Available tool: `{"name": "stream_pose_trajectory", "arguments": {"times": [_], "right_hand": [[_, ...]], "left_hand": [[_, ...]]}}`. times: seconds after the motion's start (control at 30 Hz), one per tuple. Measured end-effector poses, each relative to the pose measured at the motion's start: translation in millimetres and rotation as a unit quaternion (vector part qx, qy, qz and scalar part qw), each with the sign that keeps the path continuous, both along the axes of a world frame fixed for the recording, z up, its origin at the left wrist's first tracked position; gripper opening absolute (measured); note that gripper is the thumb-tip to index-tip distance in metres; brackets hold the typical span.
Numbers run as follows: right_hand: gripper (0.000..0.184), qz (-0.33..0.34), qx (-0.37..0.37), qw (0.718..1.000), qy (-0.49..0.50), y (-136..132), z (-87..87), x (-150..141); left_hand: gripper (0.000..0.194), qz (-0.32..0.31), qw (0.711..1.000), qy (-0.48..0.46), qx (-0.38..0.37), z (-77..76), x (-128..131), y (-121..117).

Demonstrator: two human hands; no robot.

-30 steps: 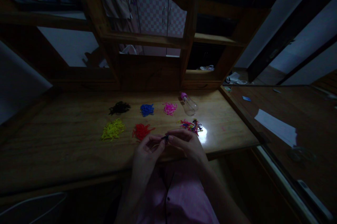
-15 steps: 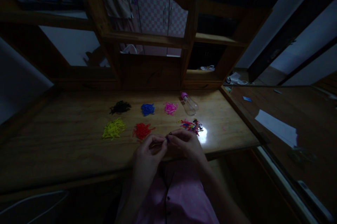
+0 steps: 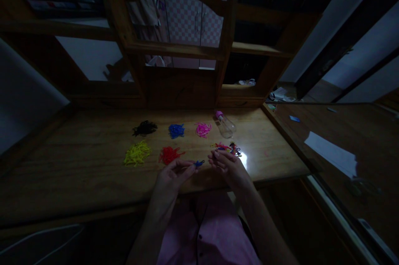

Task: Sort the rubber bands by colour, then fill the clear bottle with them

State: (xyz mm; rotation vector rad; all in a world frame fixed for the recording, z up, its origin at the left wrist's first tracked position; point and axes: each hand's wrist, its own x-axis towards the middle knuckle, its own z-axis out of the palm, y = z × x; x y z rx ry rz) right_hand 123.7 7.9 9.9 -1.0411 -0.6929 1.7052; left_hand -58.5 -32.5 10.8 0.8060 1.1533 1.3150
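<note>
Between thumb and fingertips, my left hand [image 3: 174,175] pinches a small blue rubber band [image 3: 198,164], with a dark loop showing at its end. My right hand [image 3: 229,167] is apart from it, just to the right. Its fingers are curled with the tips together, and whatever they may hold is too small and dim to make out. Right behind that hand lies a mixed-colour pile of bands [image 3: 235,149], partly covered by the fingers. A red pile [image 3: 170,155] lies just beyond my left hand, with a yellow pile [image 3: 137,153] further left.
Black [image 3: 145,128], blue [image 3: 176,131] and pink [image 3: 203,129] band piles form a back row. A clear bottle with a pink cap [image 3: 226,126] lies on its side at the back right. The wooden desk [image 3: 93,173] has a shelf unit behind. Paper [image 3: 332,153] rests on the right-hand surface.
My hands were together at the blue band. They have come apart, the right hand moving right toward the mixed pile, while the left keeps the band. The view has shifted slightly.
</note>
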Motion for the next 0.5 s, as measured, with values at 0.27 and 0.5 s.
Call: {"name": "stream_pose_trajectory", "arguments": {"times": [0.27,0.5], "right_hand": [[0.027,0.005,0.087,0.995,-0.057,-15.9,16.8,-2.3],[0.021,0.001,0.156,0.978,-0.141,-29.9,32.9,-13.6]], "left_hand": [[0.024,0.012,0.998,-0.060,-0.029,8.3,5.9,-1.3],[0.024,0.008,1.000,-0.006,-0.010,9.1,10.8,-2.3]]}}
